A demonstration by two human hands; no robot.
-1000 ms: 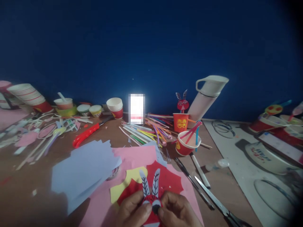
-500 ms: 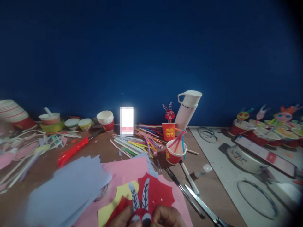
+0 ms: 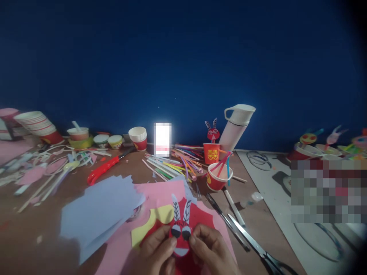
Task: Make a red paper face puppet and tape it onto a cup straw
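Note:
A red paper face (image 3: 181, 241) with dark half-lidded eyes, a pale mouth and two white ears with black markings is at the bottom centre. My left hand (image 3: 160, 246) pinches its left edge. The thumb and fingers of my right hand (image 3: 208, 244) grip the right edge beside the eye. Beneath and behind the face lie red paper (image 3: 202, 217), yellow paper (image 3: 143, 225) and pink paper (image 3: 160, 191). Pale blue paper sheets (image 3: 97, 214) are to the left of my hands.
Scissors (image 3: 252, 240), pens and a cup with coloured strips (image 3: 219, 177) stand or lie to the right. Behind are twisted sticks (image 3: 166, 166), an orange cup (image 3: 211, 153), a white flask (image 3: 236, 126) and stacked cups (image 3: 138, 138). A red-handled cutter (image 3: 103, 170) lies left.
Both hands and the red face have risen in view, so the eyes and mouth now show. The whole scene has shifted slightly right and up.

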